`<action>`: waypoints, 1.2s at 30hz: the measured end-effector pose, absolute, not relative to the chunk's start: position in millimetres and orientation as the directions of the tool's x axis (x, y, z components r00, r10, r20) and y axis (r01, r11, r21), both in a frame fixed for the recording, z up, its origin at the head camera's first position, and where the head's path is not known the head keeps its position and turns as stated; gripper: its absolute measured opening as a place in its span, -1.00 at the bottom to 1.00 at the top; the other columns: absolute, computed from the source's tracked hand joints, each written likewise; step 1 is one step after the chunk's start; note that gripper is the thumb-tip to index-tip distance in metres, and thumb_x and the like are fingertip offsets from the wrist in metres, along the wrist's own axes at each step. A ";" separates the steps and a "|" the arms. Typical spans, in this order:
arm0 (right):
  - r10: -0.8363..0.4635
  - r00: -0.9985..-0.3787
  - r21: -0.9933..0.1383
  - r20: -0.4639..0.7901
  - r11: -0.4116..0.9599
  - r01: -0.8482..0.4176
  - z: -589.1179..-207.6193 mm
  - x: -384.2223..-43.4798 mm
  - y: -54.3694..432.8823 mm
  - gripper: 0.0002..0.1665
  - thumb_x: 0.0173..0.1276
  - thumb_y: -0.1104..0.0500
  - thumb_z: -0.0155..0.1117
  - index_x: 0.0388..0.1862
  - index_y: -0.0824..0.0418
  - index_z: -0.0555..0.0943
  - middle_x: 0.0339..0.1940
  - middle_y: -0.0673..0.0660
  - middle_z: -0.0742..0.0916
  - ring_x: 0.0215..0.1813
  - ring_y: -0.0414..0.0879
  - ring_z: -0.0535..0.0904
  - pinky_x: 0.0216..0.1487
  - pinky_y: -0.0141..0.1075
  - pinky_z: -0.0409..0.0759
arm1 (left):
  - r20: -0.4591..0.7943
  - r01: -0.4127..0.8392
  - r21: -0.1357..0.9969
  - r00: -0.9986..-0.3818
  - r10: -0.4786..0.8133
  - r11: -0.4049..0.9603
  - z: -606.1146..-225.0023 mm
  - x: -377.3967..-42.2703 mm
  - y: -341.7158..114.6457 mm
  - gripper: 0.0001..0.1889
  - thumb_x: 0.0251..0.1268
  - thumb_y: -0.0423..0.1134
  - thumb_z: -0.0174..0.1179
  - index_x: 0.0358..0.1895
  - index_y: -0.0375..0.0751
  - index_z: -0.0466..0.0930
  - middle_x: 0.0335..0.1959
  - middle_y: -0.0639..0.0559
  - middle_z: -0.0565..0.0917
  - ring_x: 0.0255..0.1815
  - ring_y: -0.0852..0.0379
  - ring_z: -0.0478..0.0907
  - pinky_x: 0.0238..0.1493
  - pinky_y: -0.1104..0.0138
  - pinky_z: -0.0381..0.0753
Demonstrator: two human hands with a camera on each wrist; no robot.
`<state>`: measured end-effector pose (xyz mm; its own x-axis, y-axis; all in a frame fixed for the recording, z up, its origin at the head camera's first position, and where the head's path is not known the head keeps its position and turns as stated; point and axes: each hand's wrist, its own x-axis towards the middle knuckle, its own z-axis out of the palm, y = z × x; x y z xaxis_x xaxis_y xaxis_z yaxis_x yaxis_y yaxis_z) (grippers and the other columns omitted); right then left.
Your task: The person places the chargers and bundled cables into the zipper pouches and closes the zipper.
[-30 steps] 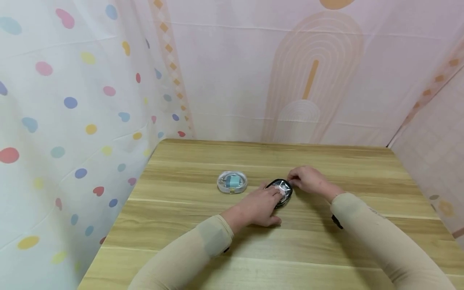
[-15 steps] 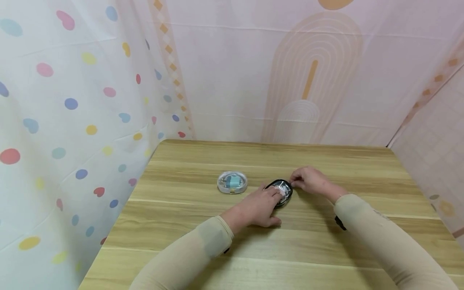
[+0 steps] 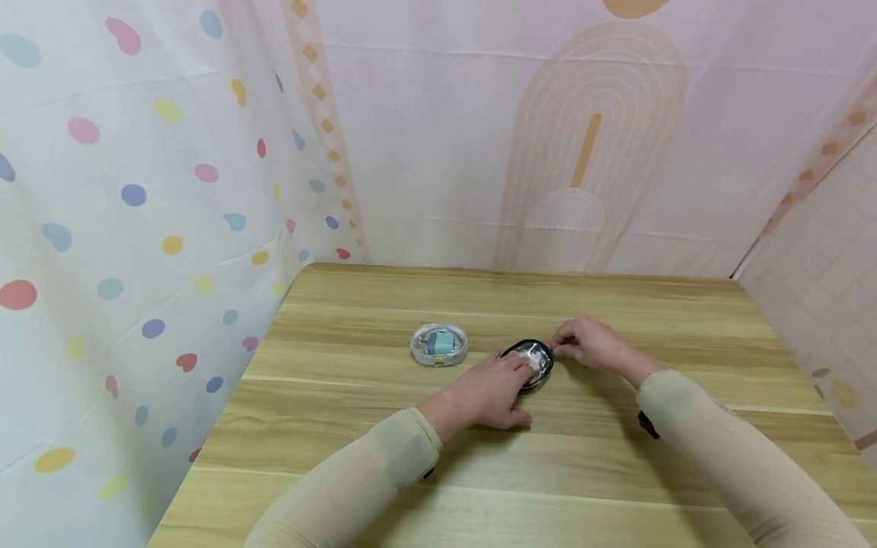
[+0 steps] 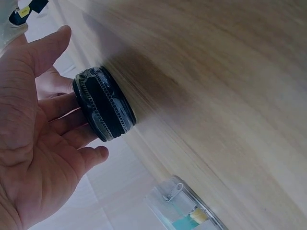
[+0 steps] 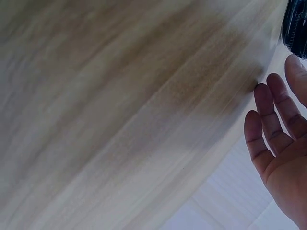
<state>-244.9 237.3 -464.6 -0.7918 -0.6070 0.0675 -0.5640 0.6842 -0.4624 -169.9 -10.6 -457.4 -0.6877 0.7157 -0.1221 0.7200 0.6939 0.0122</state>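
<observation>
A small rounded black zippered case (image 3: 543, 367) with a see-through top lies on the table. My left hand (image 3: 488, 392) rests on it, fingers stretched over the top and thumb spread away. In the left wrist view, zipper-like rows run around the side of the case (image 4: 106, 105). My right hand (image 3: 591, 342) is at the case's far right edge, its thumb and index fingertip pinching the zipper pull, which they mostly hide. In the right wrist view the other fingers of the right hand (image 5: 283, 134) are loosely bent below the case (image 5: 296, 28).
Left of the black case lies a clear rounded case (image 3: 416, 352) holding a teal block (image 3: 444, 342) and a coiled cable. The wood-grain table (image 3: 329, 426) ends at a patterned curtain (image 3: 425, 152) behind and a dotted one (image 3: 137, 243) on the left.
My right hand has shifted slightly right and toward me along the black case's edge. The left hand and both cases have stayed in place.
</observation>
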 end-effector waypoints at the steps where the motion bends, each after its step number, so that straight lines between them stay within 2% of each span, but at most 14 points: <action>1: -0.606 -0.793 -0.467 0.059 0.686 -0.559 -464.6 -244.7 237.8 -0.92 0.40 0.21 0.50 -0.24 0.22 0.82 -0.19 0.08 0.88 -0.10 -0.04 0.78 0.02 -0.06 0.78 | -0.123 0.720 0.013 -0.687 0.716 0.694 -457.6 -169.9 -10.5 -0.17 0.39 0.32 0.32 0.54 -0.12 0.43 0.54 -0.01 0.51 0.65 0.05 0.36 0.70 -0.02 0.33; 20: -0.625 -0.780 -0.525 -0.042 0.678 -0.515 -464.8 -239.9 237.3 -0.94 0.39 0.27 0.51 -0.30 0.12 0.81 -0.29 -0.02 0.84 -0.24 -0.29 0.65 -0.15 -0.39 0.67 | -0.122 0.716 0.025 -0.690 0.713 0.698 -457.8 -169.5 -12.8 -0.15 0.38 0.32 0.32 0.55 -0.16 0.42 0.55 -0.05 0.50 0.66 0.00 0.35 0.72 0.01 0.28; 27: -0.628 -0.777 -0.497 -0.037 0.686 -0.531 -463.8 -241.9 236.4 -0.94 0.43 0.26 0.47 -0.28 0.16 0.80 -0.30 -0.01 0.84 -0.22 -0.25 0.65 -0.10 -0.30 0.70 | -0.097 0.736 0.007 -0.673 0.733 0.677 -457.6 -171.7 -11.4 -0.17 0.39 0.31 0.33 0.53 -0.16 0.43 0.53 -0.04 0.53 0.63 0.02 0.39 0.73 0.02 0.28; 34: -0.589 -0.808 -0.425 0.001 0.731 -0.534 -461.7 -249.0 222.1 -0.92 0.46 0.29 0.41 -0.19 0.18 0.81 -0.23 0.05 0.86 -0.17 -0.14 0.71 -0.04 -0.11 0.74 | -0.127 0.748 -0.012 -0.659 0.741 0.663 -456.8 -169.8 -13.6 -0.09 0.44 0.37 0.24 0.62 -0.18 0.33 0.63 -0.08 0.43 0.73 -0.04 0.25 0.80 -0.02 0.07; 36: -0.585 -0.810 -0.408 0.028 0.733 -0.544 -461.5 -249.7 216.8 -0.93 0.47 0.28 0.41 -0.17 0.16 0.80 -0.19 0.07 0.87 -0.14 -0.09 0.74 0.01 -0.05 0.76 | -0.119 0.757 -0.009 -0.650 0.751 0.654 -455.8 -170.0 -15.1 -0.09 0.43 0.39 0.23 0.61 -0.18 0.34 0.62 -0.07 0.45 0.72 -0.03 0.27 0.80 -0.04 0.05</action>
<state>-249.7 216.8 -461.5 -0.8103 -0.5854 0.0275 -0.5438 0.7335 -0.4078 -170.0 -15.1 -455.8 -0.6499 0.7506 -0.1189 0.7567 0.6537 -0.0089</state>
